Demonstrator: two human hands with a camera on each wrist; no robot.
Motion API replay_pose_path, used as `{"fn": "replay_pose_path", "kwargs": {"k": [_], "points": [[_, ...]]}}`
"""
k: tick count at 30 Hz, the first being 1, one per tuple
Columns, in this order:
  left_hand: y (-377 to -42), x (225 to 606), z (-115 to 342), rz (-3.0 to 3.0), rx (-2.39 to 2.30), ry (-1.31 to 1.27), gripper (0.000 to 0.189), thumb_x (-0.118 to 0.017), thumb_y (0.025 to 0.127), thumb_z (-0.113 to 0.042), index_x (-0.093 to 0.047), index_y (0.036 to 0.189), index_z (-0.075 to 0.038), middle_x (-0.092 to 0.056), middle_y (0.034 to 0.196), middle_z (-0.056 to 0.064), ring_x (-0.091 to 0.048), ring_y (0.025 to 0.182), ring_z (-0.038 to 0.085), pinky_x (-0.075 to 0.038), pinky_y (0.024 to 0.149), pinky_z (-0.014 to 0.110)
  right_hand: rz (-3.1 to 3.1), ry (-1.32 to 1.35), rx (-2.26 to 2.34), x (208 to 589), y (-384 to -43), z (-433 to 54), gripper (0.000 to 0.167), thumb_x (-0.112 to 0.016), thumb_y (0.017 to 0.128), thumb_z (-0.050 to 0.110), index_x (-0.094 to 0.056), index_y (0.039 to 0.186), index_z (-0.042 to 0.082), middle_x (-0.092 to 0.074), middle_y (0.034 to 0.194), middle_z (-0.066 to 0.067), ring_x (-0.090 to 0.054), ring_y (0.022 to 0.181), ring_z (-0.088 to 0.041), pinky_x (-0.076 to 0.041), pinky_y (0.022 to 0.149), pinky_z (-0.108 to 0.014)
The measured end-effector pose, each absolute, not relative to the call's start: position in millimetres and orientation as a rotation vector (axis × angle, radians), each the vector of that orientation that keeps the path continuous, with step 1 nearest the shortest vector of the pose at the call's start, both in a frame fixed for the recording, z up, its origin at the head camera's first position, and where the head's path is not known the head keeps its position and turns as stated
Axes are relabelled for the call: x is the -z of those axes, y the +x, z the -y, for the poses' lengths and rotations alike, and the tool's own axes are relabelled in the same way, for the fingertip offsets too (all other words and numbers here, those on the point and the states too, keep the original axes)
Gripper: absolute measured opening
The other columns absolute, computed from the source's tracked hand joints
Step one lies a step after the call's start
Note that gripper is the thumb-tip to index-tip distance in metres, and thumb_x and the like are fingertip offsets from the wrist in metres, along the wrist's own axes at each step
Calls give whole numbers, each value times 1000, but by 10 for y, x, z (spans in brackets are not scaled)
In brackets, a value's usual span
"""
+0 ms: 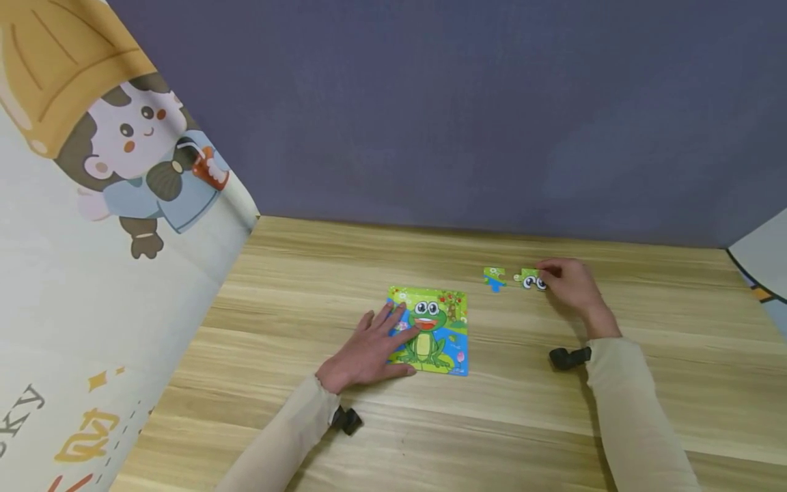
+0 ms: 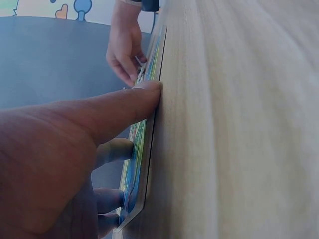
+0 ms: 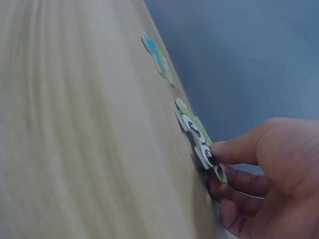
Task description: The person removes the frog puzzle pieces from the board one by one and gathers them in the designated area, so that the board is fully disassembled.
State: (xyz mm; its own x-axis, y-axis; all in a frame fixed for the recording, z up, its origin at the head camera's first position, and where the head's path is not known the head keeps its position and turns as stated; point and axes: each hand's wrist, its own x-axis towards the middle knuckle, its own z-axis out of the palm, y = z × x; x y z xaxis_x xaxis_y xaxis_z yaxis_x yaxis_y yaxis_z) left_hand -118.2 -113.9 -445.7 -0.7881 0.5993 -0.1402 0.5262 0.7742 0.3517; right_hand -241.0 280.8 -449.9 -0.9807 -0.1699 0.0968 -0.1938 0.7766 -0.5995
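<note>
A square frog puzzle board (image 1: 456,342) lies flat on the wooden table. My left hand (image 1: 369,347) rests on its left side, fingers spread and fairly straight; in the left wrist view the thumb (image 2: 127,107) lies along the board's near edge. Up and to the right, my right hand (image 1: 574,290) pinches a puzzle piece (image 1: 530,279) printed with the frog's two eyes. In the right wrist view that piece (image 3: 195,130) sits between thumb and fingers, close over the table. Left of it lies a green and blue puzzle piece (image 1: 494,277).
The wood-grain table (image 1: 492,424) meets a dark blue panel (image 1: 430,116) at the back. A white wall (image 1: 55,287) with a cartoon figure rises at the left. Black wrist cameras are strapped at both sleeves.
</note>
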Motion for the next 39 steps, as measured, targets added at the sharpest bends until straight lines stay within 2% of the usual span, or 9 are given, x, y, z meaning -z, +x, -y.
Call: {"fn": "replay_pose_path", "kwargs": {"k": [3,12,18,22,26,32,39], "points": [[-1179,4456,1141,-2725,-426,879,71,-61,95,-52,-36,157,-26,-12,168,21,-9,156,43,-21,120,68,2956,278,-962,4496,-2409,-2782,27,-56,99,11,-69,118,-4,-70,114,-30,-66,103,-44,-50,90,-57],[-1164,4450,1149,-2712,-439,869,72,-61,95,-52,-36,156,-24,-12,169,20,-9,157,42,-19,121,67,2974,256,-923,4505,-2385,-2766,24,-58,98,11,-72,113,-3,-71,109,-28,-67,95,-41,-52,82,-52],[-1152,4463,1163,-2708,-420,876,72,-61,95,-53,-36,156,-25,-12,169,18,-8,157,41,-19,122,66,2940,255,-909,4476,-2289,-2731,23,-58,97,10,-72,111,-3,-72,106,-27,-67,93,-39,-52,82,-52],[-1133,4449,1186,-2706,-437,875,71,-63,94,-52,-37,156,-27,-13,169,17,-8,157,40,-19,121,67,2852,319,-863,4415,-2204,-2591,22,-59,95,6,-72,109,-5,-72,100,-28,-66,90,-40,-52,81,-55],[-1146,4443,1199,-2704,-456,869,72,-64,94,-51,-34,157,-31,-13,169,17,-8,157,41,-19,120,68,2810,402,-916,4365,-2163,-2374,24,-59,95,4,-70,112,-8,-71,101,-29,-67,89,-41,-53,78,-55],[-1229,4466,1188,-2703,-497,850,74,-64,94,-50,-31,157,-33,-11,169,17,-6,157,42,-14,120,71,2813,563,-1007,4374,-2182,-1963,20,-64,95,6,-72,110,-4,-73,106,-25,-68,89,-36,-54,80,-53],[-1291,4429,1089,-2722,-498,852,78,-69,90,-51,-31,157,-35,-9,170,18,-3,157,43,-13,120,71,2848,825,-1138,4410,-2174,-1532,21,-66,93,4,-72,113,-1,-72,107,-17,-67,90,-27,-55,78,-40]]}}
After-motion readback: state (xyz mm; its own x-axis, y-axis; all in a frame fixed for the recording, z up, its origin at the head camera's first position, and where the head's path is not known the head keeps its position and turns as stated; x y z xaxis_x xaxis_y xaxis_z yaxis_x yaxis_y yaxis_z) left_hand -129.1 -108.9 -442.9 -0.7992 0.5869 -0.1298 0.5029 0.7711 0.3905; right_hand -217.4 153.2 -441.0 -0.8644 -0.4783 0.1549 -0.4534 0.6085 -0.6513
